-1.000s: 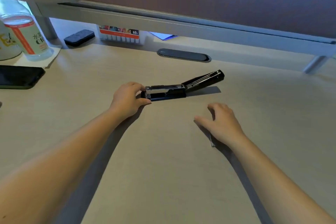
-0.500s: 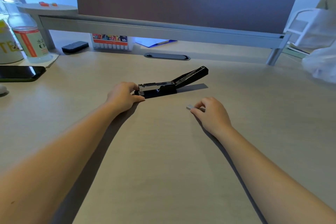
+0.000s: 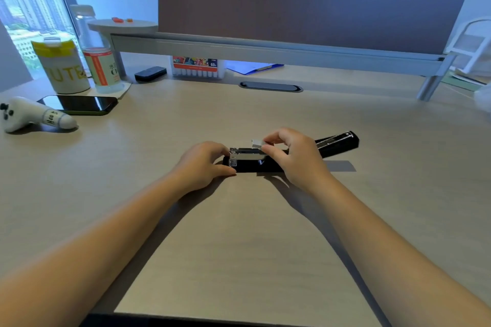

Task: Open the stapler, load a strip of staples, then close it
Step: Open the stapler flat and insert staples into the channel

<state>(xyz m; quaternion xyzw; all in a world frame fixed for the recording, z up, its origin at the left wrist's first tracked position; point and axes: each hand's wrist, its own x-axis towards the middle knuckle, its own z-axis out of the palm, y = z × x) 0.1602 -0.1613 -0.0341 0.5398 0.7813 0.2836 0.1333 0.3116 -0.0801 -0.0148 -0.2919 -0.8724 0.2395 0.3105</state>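
Note:
A black stapler (image 3: pixel 337 144) lies open on the wooden desk, its lid swung back to the right and its metal staple channel (image 3: pixel 245 154) facing up. My left hand (image 3: pixel 204 164) grips the front end of the stapler's base and holds it down. My right hand (image 3: pixel 295 156) pinches a short silver strip of staples (image 3: pixel 257 143) between thumb and forefinger, just above the channel. The rear part of the channel is hidden behind my right hand.
At the left lie a black phone (image 3: pixel 79 105) and a white plush toy (image 3: pixel 29 117); behind them stand a mug (image 3: pixel 63 69) and a bottle (image 3: pixel 101 64). A marker box (image 3: pixel 198 66), a black case (image 3: pixel 150 73) and a cable grommet (image 3: pixel 271 87) sit under the shelf (image 3: pixel 265 53).
My right hand picked the staple strip up off the desk and carried it left and forward to just above the open channel. My left hand stayed on the stapler's front. The camera tilted up.

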